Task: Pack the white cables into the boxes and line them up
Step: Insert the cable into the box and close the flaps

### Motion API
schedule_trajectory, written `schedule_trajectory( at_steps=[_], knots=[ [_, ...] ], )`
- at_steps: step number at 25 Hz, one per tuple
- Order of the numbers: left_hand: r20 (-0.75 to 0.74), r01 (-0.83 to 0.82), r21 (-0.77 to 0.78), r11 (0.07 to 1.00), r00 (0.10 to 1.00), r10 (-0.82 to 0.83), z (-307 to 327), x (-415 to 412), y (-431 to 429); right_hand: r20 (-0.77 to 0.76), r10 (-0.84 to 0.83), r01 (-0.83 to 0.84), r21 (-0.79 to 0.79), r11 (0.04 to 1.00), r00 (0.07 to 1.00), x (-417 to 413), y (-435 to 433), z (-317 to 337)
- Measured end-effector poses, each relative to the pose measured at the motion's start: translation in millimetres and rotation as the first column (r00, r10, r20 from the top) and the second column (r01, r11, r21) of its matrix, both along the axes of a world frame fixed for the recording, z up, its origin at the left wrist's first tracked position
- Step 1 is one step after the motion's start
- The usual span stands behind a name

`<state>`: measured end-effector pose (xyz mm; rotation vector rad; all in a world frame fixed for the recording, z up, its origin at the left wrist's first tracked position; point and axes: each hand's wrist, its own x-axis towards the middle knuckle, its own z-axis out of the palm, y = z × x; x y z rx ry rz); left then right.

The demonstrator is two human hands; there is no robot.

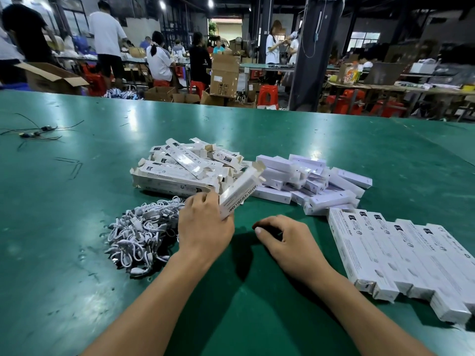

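At frame centre the left hand (205, 227) grips an open box (240, 192) that tilts upward. The right hand (285, 240) rests loosely curled on the green table (77, 201), holding nothing. White cables (142, 233) are heaped just left of the left hand, with empty boxes (177, 170) behind them. Lined-up boxes (401, 253) lie at the right and black wires (33, 132) at the upper left.

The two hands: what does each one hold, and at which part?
The left hand grips a long white printed cardboard box at its near end. The right hand, fingers loosely curled, holds nothing that shows.
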<state>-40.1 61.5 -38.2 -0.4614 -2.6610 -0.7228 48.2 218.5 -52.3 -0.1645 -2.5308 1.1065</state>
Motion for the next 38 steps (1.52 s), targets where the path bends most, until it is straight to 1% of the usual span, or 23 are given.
schedule_trajectory(
  at_steps=[2,3,5,7,10,12,13,15,16,18,20,23,26,28,30,32,36,38],
  knots=[
    [0.064,0.026,-0.162,0.986,0.998,-0.016,0.2,2.6,2.5,0.003,0.007,-0.007,0.010,1.000,1.000,0.0,0.0,0.0],
    [0.081,0.046,-0.205,0.978,0.996,-0.030,0.3,4.0,3.7,0.003,0.009,-0.009,0.006,1.000,1.000,-0.2,0.2,0.3],
    [0.075,0.084,-0.207,0.975,0.995,-0.070,1.6,4.7,3.8,0.007,0.012,-0.012,-0.002,1.000,1.000,-0.5,1.1,0.2],
    [0.065,0.155,-0.115,0.981,0.987,-0.148,2.7,6.4,3.1,0.018,0.006,-0.006,0.007,1.000,1.000,-1.3,1.5,-1.1],
    [0.081,0.272,0.060,0.960,0.958,-0.276,2.3,17.8,8.8,0.022,-0.046,0.046,-0.015,0.999,0.999,-3.1,3.6,-3.7],
    [0.097,0.285,0.225,0.932,0.945,-0.312,2.9,25.3,14.7,0.058,-0.058,0.062,-0.067,0.996,0.997,-2.3,5.6,-4.2],
    [0.136,0.275,0.324,0.905,0.933,-0.332,3.8,27.2,17.5,0.064,-0.040,0.045,-0.076,0.996,0.997,-2.1,6.5,-4.5],
    [0.246,0.222,0.494,0.841,0.892,-0.380,5.7,29.5,22.3,0.051,-0.014,0.017,-0.064,0.998,0.999,-0.4,7.7,-3.9],
    [0.299,0.178,0.556,0.812,0.869,-0.395,6.1,29.6,23.2,0.047,-0.021,0.025,-0.083,0.996,0.999,0.2,7.9,-2.7],
    [0.374,0.079,0.651,0.755,0.832,-0.410,6.7,28.2,22.7,0.044,-0.068,0.073,-0.135,0.988,0.997,-0.2,10.3,-0.5],
    [0.419,-0.004,0.733,0.680,0.791,-0.447,8.4,26.7,21.1,0.015,-0.133,0.133,-0.215,0.968,0.991,-1.2,14.9,1.2],
    [0.464,-0.083,0.812,0.578,0.693,-0.552,12.9,29.1,22.2,-0.013,-0.172,0.160,-0.306,0.939,0.985,-1.6,20.3,4.0],
    [0.510,-0.171,0.837,0.519,0.585,-0.630,13.9,31.2,23.8,-0.040,-0.184,0.157,-0.366,0.917,0.982,-1.2,21.5,4.0],
    [0.500,-0.185,0.857,0.482,0.524,-0.689,13.7,32.0,23.1,-0.070,-0.185,0.132,-0.469,0.874,0.980,-1.3,22.7,3.6],
    [0.491,-0.125,0.851,0.511,0.538,-0.685,11.1,32.3,22.2,-0.094,-0.178,0.094,-0.570,0.816,0.979,-2.1,20.7,4.4],
    [0.463,-0.074,0.845,0.530,0.596,-0.656,7.7,31.9,22.7,-0.110,-0.156,0.056,-0.614,0.788,0.982,-3.8,17.9,4.1],
    [0.342,0.020,0.851,0.524,0.737,-0.583,3.9,29.2,22.1,-0.150,-0.077,-0.044,-0.668,0.742,0.986,-4.3,14.9,3.8],
    [0.277,0.057,0.866,0.497,0.773,-0.571,3.3,28.9,21.4,-0.150,-0.032,-0.080,-0.678,0.731,0.988,-4.6,12.3,3.5]
  ],
)
